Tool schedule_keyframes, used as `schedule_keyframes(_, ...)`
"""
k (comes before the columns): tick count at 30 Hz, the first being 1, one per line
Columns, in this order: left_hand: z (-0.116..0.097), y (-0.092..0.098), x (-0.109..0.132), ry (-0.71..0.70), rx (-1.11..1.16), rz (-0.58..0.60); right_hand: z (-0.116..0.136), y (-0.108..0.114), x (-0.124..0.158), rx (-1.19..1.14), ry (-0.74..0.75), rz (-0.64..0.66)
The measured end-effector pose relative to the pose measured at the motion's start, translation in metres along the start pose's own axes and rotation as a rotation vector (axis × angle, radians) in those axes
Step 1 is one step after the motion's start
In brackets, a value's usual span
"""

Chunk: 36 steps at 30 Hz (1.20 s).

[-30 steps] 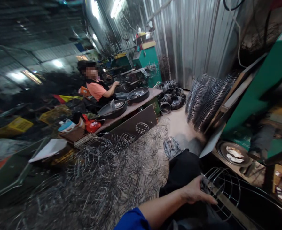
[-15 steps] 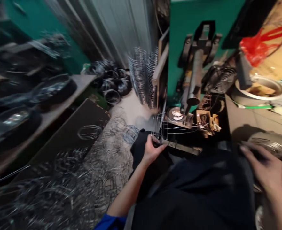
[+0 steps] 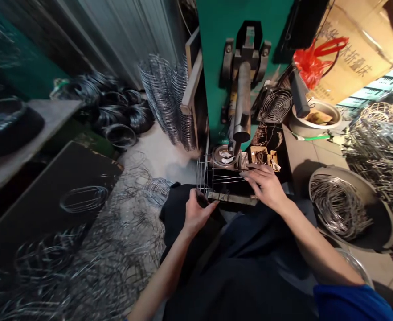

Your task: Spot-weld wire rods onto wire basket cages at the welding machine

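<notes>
At twelve o'clock from the hands, a green machine [image 3: 213, 58] is standing over the work. Loose wire [image 3: 116, 258] is sprawling across the floor at eight o'clock. A cardboard box [image 3: 337, 62] is standing between one and two, and a dark board [image 3: 42, 191] is leaning at nine. At three o'clock a basin [image 3: 382, 223] is holding a tangle of bent wire [image 3: 337, 205]. Between ten and eleven, tall stacks of rings [image 3: 163, 107] are rising beside the metal wall [image 3: 129, 40].

The wire frame [image 3: 212, 178] is sitting at the machine's foot, between the hands. Its long axis is running nearly from nine to three o'clock, its close-set upright wires facing nine and its long wires pointing toward three. It is showing as a thin, silvery, see-through grid.

The right hand [image 3: 268, 185] is reaching in at the frame's three o'clock end, fingers stretched out; whether they are pinching a wire, I cannot tell. The left hand [image 3: 196, 214] is pinching the frame's near corner at seven o'clock, its thumb lying by a flat bar [image 3: 239, 199]. The bar is running along the frame's six o'clock side. Beyond the frame, at twelve, a small dish [image 3: 216, 162] is holding white scraps [image 3: 228, 159].
</notes>
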<state>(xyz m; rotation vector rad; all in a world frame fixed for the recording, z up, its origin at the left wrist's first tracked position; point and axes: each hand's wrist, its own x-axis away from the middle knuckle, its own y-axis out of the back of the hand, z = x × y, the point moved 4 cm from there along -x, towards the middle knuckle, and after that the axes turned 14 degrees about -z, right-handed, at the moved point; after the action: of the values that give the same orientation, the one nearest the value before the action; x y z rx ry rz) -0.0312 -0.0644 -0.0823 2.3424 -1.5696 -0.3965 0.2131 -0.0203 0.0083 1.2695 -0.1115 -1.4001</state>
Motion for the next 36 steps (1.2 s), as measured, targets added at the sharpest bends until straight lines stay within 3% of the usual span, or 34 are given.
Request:
schedule_keyframes(8, -0.007, -0.007, 0.0, -0.004, -0.031, -0.008, -0.011, -0.023, 0.008, 0.14, -0.007, 0.041)
schedule_keyframes(17, -0.006, -0.01, -0.005, -0.005, -0.033, -0.03, -0.013, -0.024, -0.001, 0.032, -0.038, -0.081)
schedule_keyframes(36, -0.008, -0.013, -0.034, -0.014, -0.02, -0.031, -0.022, -0.035, -0.028, 0.019, 0.006, -0.139)
